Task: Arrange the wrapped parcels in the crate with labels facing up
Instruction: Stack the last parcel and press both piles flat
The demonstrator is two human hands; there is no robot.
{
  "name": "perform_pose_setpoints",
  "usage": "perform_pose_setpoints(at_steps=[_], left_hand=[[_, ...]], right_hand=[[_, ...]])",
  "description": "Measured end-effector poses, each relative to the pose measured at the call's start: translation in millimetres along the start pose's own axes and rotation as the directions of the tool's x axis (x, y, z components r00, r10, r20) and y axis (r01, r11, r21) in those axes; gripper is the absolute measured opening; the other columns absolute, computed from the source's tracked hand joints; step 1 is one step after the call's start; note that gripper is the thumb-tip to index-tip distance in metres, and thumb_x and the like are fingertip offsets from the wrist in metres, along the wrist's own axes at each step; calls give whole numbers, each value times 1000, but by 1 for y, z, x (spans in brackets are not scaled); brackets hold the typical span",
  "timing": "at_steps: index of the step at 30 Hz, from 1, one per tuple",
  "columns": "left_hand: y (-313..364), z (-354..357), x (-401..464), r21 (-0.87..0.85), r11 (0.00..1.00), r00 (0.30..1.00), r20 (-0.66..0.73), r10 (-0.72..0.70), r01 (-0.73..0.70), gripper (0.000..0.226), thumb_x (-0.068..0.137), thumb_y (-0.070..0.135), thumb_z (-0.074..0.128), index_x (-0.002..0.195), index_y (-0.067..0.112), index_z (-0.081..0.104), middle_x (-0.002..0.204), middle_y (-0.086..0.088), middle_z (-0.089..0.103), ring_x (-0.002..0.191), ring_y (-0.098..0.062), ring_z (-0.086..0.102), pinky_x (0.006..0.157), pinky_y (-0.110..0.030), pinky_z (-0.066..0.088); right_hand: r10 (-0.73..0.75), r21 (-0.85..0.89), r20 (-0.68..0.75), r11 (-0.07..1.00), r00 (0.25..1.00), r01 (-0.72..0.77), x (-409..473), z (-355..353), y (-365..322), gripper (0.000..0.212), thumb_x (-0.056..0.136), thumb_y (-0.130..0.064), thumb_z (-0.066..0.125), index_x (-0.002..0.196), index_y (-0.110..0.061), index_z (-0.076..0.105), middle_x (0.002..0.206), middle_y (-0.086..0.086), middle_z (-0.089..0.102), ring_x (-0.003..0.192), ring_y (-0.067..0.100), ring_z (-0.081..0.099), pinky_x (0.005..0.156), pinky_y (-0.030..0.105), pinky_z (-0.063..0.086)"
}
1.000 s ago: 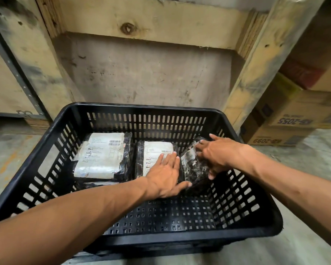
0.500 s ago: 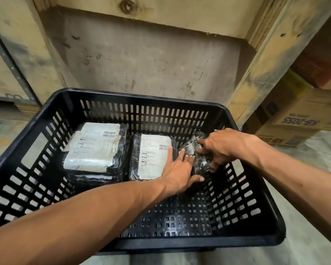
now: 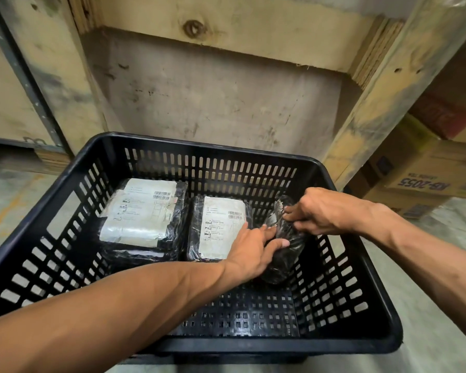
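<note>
A black slotted plastic crate (image 3: 334,348) sits on the floor in front of me. Inside, at the back left, lies a black-wrapped parcel (image 3: 143,211) with its white label up, on top of another black parcel. Beside it in the middle lies a second parcel (image 3: 218,227), label up too. At the back right a third black-wrapped parcel (image 3: 288,246) stands tilted on its edge against the crate's right wall; its label is barely visible. My left hand (image 3: 253,251) grips its near side. My right hand (image 3: 323,211) pinches its top edge.
A wooden pallet frame (image 3: 226,39) and a concrete wall stand right behind the crate. Cardboard boxes (image 3: 425,181) are stacked to the right on the grey floor. The crate's front half has a bare perforated bottom (image 3: 242,313).
The tilted parcel has been turned more onto its edge, so less of its label shows. My left hand slid right, off the middle parcel's label, and closed on the tilted parcel.
</note>
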State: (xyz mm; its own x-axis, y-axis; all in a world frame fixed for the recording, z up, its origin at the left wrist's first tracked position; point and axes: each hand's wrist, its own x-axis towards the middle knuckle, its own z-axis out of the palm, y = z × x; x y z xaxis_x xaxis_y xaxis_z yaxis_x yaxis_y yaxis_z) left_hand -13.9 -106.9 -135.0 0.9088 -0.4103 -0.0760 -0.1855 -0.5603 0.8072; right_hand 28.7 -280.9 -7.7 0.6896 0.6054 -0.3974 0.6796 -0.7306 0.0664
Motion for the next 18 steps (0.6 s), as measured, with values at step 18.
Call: perform_pose_setpoints(at_steps=[18], left_hand=[[22,-56,-33,-138,949,933,-267,242,-285,77,85,48,66,156,32,39,141,19,55,126,1,55,112,-24,44]], right_hand=[[442,566,-443,812,780,-138,-25,-47,7,14,90,-32,77,100,-28,85,81,-15,80,69,15,76,65,42,62]])
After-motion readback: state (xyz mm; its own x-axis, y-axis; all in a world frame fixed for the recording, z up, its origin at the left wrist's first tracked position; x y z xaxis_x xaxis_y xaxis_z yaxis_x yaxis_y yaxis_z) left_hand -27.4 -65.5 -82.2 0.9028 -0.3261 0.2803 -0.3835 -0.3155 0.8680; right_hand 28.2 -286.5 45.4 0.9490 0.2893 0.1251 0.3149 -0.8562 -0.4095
